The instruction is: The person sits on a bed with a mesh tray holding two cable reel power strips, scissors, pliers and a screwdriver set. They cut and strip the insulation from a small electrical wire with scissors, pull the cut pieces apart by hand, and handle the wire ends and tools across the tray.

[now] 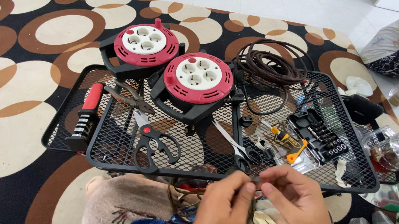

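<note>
A thin dark wire is pinched between the closed fingertips of the left hand and the right hand, just in front of the near rim of a black mesh tray. On the tray are laid two red cable reels, black-handled scissors, pliers, a coiled brown cable and a bit case.

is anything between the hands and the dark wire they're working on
Nothing visible. Both the left hand and right hand already pinch the dark wire at their fingertips, in front of the mesh tray; the black scissors lie apart on it.
</note>
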Tool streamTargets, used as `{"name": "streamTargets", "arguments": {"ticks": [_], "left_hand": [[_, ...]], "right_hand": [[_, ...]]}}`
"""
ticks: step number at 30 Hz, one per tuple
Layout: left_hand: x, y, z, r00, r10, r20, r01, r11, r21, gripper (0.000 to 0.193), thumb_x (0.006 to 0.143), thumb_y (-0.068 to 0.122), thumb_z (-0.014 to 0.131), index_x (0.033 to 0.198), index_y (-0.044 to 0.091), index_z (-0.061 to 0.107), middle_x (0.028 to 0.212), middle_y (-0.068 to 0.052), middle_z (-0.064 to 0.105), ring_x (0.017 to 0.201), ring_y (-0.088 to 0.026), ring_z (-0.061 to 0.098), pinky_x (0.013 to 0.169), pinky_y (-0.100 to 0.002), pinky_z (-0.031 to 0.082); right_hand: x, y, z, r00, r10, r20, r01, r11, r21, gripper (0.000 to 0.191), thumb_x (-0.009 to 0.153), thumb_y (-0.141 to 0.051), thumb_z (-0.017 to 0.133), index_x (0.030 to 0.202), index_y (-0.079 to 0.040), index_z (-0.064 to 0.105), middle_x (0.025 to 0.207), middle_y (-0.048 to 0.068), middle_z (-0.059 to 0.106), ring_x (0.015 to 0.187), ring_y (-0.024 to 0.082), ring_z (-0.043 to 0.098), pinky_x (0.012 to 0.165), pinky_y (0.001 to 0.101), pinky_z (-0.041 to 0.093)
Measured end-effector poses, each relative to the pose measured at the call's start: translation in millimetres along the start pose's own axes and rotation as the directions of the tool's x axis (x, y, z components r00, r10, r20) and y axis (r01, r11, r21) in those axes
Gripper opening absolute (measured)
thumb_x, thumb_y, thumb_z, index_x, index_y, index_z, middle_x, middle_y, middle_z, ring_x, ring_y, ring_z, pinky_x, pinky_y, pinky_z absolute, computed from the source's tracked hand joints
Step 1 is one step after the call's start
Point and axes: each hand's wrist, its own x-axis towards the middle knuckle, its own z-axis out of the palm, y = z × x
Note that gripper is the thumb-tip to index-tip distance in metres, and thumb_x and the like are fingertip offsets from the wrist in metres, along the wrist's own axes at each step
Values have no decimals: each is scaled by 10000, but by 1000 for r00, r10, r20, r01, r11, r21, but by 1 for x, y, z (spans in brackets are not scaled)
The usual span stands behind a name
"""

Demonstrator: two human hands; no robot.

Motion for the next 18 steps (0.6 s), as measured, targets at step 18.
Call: {"name": "streamTargets", "arguments": {"ticks": [18], "left_hand": [[54, -22, -30, 997, -31, -73, 35, 998, 56, 197, 994, 168, 622, 912, -10, 611, 595, -22, 565, 526, -80, 483, 503, -296, 406]], "right_hand": [[22, -12, -19, 982, -189, -23, 146, 823, -549, 280, 791, -123, 796, 1049, -37, 730, 906, 33, 731, 809, 120, 687, 734, 280, 556]]}}
